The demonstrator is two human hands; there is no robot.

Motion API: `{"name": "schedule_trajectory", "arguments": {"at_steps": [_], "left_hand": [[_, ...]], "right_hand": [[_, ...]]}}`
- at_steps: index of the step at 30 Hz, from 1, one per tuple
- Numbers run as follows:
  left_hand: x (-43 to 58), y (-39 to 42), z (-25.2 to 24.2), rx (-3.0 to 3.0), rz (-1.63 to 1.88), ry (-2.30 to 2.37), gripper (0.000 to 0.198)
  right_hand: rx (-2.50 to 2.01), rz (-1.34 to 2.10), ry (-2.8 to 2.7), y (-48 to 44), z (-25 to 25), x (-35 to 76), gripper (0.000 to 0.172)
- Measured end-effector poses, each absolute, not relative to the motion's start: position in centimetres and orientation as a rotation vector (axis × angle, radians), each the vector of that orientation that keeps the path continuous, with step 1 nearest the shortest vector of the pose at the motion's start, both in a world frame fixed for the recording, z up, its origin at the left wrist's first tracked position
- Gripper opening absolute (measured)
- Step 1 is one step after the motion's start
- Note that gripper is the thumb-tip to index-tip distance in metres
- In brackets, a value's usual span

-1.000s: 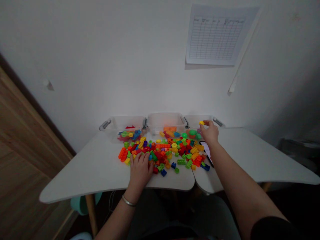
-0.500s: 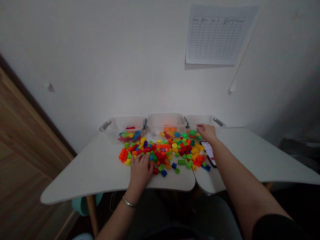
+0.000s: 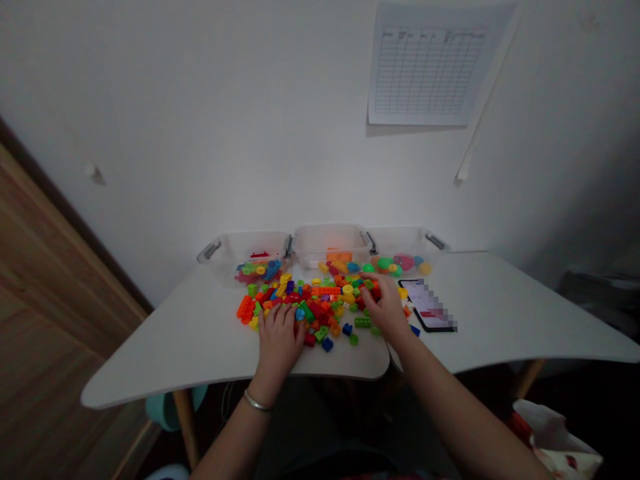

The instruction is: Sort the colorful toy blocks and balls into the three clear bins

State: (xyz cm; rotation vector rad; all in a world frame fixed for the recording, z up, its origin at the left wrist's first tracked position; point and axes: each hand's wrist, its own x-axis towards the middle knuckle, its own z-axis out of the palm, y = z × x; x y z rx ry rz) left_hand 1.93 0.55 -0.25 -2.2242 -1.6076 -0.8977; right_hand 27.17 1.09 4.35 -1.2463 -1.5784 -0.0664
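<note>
Neither grip is clearly holding a piece: the left hand (image 3: 277, 333) is lying flat and open on the near edge of the brick pile (image 3: 320, 300), while the right hand (image 3: 387, 310) is curling down into the pile's right side, and I cannot tell whether its fingers are closing on anything. Loose bricks are sitting close to the tabletop (image 3: 165, 347) edge, so a sweeping palm risks knocking them off. The phone (image 3: 430, 307) is lying just beside the right hand, and a careless wrist risks shoving it.

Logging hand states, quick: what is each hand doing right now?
Left hand: open, flat on the brick pile.
Right hand: over the pile, grip cannot be told.
</note>
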Motion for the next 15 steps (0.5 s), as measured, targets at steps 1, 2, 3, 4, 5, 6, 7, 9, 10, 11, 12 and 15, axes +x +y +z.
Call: {"name": "schedule_trajectory", "arguments": {"at_steps": [1,2,3,4,5,6,7,9,10,11,12,15], "left_hand": [[1.9,0.5,-0.2,-2.231,-0.897,-1.607,0.036],[1.9,0.5,-0.1,-2.237,-0.895,-1.609,0.035],[1.9,0.5,0.0,-2.242,-0.893,-1.612,0.034],[1.9,0.5,0.1,-2.246,-0.891,-1.614,0.033],[1.9,0.4,0.2,-2.251,-0.890,-1.612,0.032],[1.9,0.4,0.3,-2.257,-0.889,-1.606,0.031],[1.9,0.4,0.4,-2.268,-0.886,-1.595,0.029],[1.9,0.4,0.4,-2.289,-0.881,-1.570,0.026],[1.9,0.5,0.5,-2.296,-0.881,-1.560,0.025],[1.9,0.5,0.5,-2.299,-0.885,-1.554,0.024],[1.9,0.6,0.5,-2.299,-0.892,-1.549,0.024],[1.8,0.6,0.5,-2.300,-0.928,-1.527,0.022]], "right_hand": [[-1.221,-0.049,-1.639,0.5,3.4,26.0,0.025],[-1.207,-0.029,-1.697,0.0,2.5,24.9,0.025],[-1.199,-0.022,-1.742,-0.4,1.7,24.0,0.026],[-1.194,-0.023,-1.779,-0.7,1.0,23.2,0.028],[-1.188,-0.031,-1.812,-1.0,0.5,22.6,0.029],[-1.178,-0.043,-1.843,-1.2,0.2,22.2,0.030],[-1.166,-0.055,-1.878,-1.4,0.1,21.9,0.030],[-1.131,-0.073,-1.944,-1.8,0.1,21.5,0.032],[-1.116,-0.078,-1.971,-1.9,0.2,21.5,0.032],[-1.106,-0.081,-1.988,-1.9,0.3,21.4,0.033],[-1.101,-0.084,-1.997,-2.0,0.3,21.4,0.033],[-1.110,-0.086,-2.005,-2.0,0.4,21.5,0.033]]}}
